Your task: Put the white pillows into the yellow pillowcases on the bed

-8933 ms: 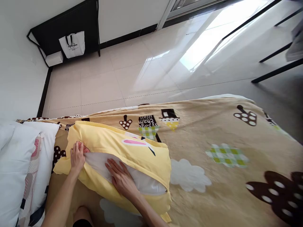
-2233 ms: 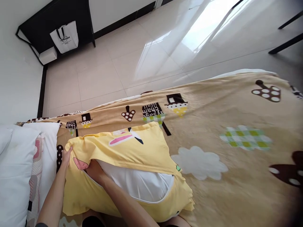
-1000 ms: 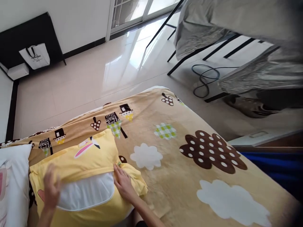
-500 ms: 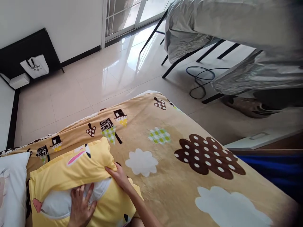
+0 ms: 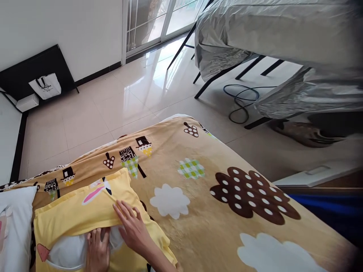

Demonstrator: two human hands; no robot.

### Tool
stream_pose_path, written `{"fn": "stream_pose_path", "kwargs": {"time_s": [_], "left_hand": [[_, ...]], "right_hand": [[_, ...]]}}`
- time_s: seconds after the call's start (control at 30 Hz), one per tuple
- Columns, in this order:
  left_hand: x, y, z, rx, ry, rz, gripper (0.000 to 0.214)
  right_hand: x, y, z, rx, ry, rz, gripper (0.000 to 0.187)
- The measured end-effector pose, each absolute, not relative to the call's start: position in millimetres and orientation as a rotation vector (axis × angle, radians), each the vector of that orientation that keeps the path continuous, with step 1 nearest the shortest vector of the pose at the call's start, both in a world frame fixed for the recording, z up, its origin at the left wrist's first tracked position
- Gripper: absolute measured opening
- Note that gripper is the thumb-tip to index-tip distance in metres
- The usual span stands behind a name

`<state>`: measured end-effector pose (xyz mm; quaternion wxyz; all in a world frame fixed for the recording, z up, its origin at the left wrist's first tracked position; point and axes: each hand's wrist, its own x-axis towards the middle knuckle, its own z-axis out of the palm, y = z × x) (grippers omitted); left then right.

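Note:
A yellow pillowcase (image 5: 70,223) with a printed rabbit ear lies on the bed, its long opening facing me. Through the slit shows a white pillow (image 5: 66,251). My left hand (image 5: 98,251) is at the middle of the opening, its bent fingers together at the upper edge of the pillowcase and its thumb hidden from sight. To its right, my right hand (image 5: 134,230) rests on the top flap near the right end, fingers stretched out and slightly apart.
A tan blanket (image 5: 198,211) with cloud prints covers the bed. Another white pillow (image 5: 17,223) lies at the left. Beyond the bed stand a plastic-covered piece of furniture (image 5: 255,41) on dark legs, a coiled cable (image 5: 241,102) and a white bag (image 5: 47,87).
My right hand has let go of the pillowcase's right corner and moved onto the flap. My left hand's fingers have drawn together at the opening's edge. The view has tilted slightly up.

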<state>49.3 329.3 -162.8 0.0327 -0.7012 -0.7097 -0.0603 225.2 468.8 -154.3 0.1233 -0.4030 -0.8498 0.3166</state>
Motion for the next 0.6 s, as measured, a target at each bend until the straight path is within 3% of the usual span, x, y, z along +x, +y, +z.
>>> {"fn": "stream_pose_path", "kwargs": {"time_s": [0.23,0.47,0.6], "left_hand": [[47,359,-148,-2.484,-2.087,-0.028,0.020],[56,431,-128,-2.520,-2.177,0.300,0.049],[57,448,-127,-2.633,-2.108,0.303,0.026]], "right_hand": [[177,534,-120,-1.777,-2.235,1.069,0.028],[162,551,-114,-1.859,-2.162,1.118,0.031],[165,566,-124,-1.809,-2.157,1.147,0.037]]}}
